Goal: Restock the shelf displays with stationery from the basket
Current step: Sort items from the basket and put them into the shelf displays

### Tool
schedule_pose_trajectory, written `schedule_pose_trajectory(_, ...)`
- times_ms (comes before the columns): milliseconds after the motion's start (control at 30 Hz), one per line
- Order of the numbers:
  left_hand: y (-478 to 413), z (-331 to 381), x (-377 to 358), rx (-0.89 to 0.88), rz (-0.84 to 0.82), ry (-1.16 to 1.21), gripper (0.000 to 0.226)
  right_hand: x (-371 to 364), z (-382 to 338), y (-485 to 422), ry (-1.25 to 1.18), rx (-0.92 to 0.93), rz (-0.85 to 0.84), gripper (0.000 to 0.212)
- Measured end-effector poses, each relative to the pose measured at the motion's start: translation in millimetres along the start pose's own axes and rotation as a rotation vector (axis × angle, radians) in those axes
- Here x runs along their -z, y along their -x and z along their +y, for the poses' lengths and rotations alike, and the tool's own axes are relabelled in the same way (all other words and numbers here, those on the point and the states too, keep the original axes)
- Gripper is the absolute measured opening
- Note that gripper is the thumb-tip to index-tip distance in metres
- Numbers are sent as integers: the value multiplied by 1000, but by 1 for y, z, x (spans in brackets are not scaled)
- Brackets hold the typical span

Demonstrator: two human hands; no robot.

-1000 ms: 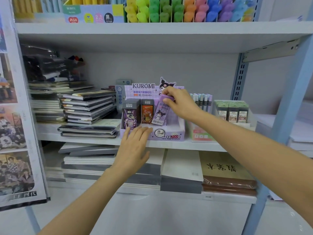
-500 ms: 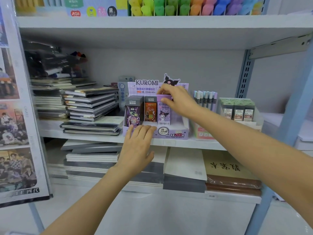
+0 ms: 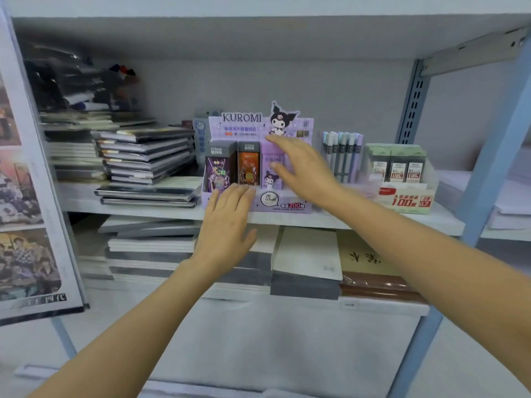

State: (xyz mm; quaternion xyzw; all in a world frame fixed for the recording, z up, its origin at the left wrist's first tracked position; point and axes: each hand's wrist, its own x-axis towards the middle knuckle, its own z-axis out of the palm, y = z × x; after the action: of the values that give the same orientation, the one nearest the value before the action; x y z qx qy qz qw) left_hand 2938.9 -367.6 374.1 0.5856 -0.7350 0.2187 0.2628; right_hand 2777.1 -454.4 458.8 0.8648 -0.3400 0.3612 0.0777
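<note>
A purple Kuromi display box [image 3: 290, 206] stands on the middle shelf [image 3: 316, 219]. It holds a dark purple pack [image 3: 219, 170], an orange pack [image 3: 248, 166] and a light purple Kuromi pack [image 3: 271, 173], all upright in a row. My right hand [image 3: 301, 168] hovers in front of the light purple pack with fingers spread, holding nothing. My left hand [image 3: 227, 225] lies flat against the box's front left edge, fingers together and extended. No basket is in view.
Stacks of dark notebooks [image 3: 146, 159] fill the shelf left of the box. Pens [image 3: 342, 156] and a green lead-pack display [image 3: 399, 173] stand to its right. Paper pads [image 3: 304, 259] lie on the shelf below. A blue upright post [image 3: 488, 173] stands at the right.
My right hand has let go of the light purple pack, which now stands in the box, and has drawn back a little with open fingers. The left hand stays at the box front.
</note>
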Motion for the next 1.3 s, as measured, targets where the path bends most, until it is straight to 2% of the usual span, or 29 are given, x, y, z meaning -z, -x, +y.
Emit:
schedule_pose_trajectory(100,24,18,-18,5,224,39,53,-13,-10,52,-255,99,224,28)
schedule_pose_trajectory(133,36,24,-30,7,264,60,47,-22,-12,75,-338,110,242,22)
schedule_pose_trajectory(200,67,36,-63,24,205,121,35,-50,-11,127,-438,71,172,16)
schedule_pose_trajectory(267,105,44,-103,74,-4,219,25,-86,-5,181,-490,-48,-18,14)
schedule_pose_trajectory(367,170,55,-160,179,-427,407,19,-141,13,259,-513,-275,-375,16)
schedule_pose_trajectory(533,267,67,-228,256,-929,375,42,-212,46,372,-458,-490,-883,20)
schedule_pose_trajectory(633,308,70,-246,267,-1105,312,56,-238,53,427,-461,-653,-1106,26)
schedule_pose_trajectory(767,339,76,-258,308,-1053,334,57,-265,40,467,-428,-922,-1176,35)
schedule_pose_trajectory(867,350,80,-265,357,-942,400,53,-283,18,474,-486,-1122,-1019,55)
schedule_pose_trajectory(933,353,81,-267,394,-877,437,50,-291,9,473,-488,-1184,-913,65)
schedule_pose_trajectory(1033,355,82,-271,396,-845,437,47,-296,6,478,-497,-1235,-884,72)
schedule_pose_trajectory(1167,356,84,-271,404,-826,438,46,-298,9,484,-588,-1397,-870,53)
schedule_pose_trajectory(1300,353,87,-271,396,-814,436,45,-299,7,478,-618,-1349,-930,29)
